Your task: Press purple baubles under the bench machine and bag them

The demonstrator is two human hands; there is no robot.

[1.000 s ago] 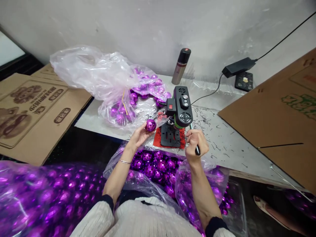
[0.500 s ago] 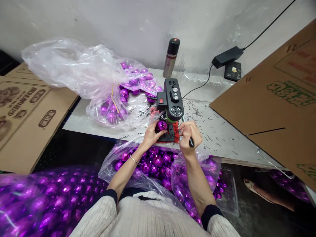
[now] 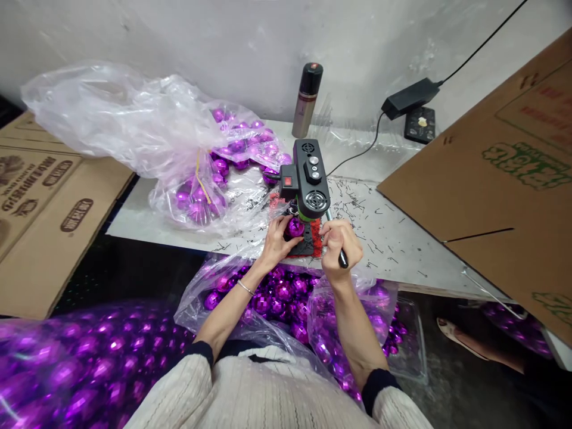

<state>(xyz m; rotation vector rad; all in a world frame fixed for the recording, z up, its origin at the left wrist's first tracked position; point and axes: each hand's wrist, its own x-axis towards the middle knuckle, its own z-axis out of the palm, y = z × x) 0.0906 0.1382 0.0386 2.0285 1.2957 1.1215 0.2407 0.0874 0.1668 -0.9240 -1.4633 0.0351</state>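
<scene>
My left hand [image 3: 277, 241] curls its thumb and fingers around the left side of a shiny purple faceted ball [image 3: 295, 226], like a Christmas bauble. The ball is under the front of a black benchtop press machine [image 3: 313, 179] with round vents, buttons and a red switch. My right hand [image 3: 342, 247] is wrapped around the black-tipped lever [image 3: 343, 258] on the machine's right side. Beneath the machine lies a red mat [image 3: 316, 238] with a dark base plate [image 3: 304, 247] on it. The underside of the machine's head is hidden from above.
Purple balls fill an open plastic bag [image 3: 192, 307] below the table edge. A clear bag [image 3: 120, 125] of balls lies on the table's left. Behind stand a spray can [image 3: 307, 101] and a power adapter [image 3: 411, 98]. Cardboard boxes [image 3: 491, 196] flank the table; small dark bits [image 3: 379, 238] litter it.
The ball sits slightly further right under the machine, and my left fingers are a little looser around it. My right hand stays on the lever. The whole view has shifted slightly.
</scene>
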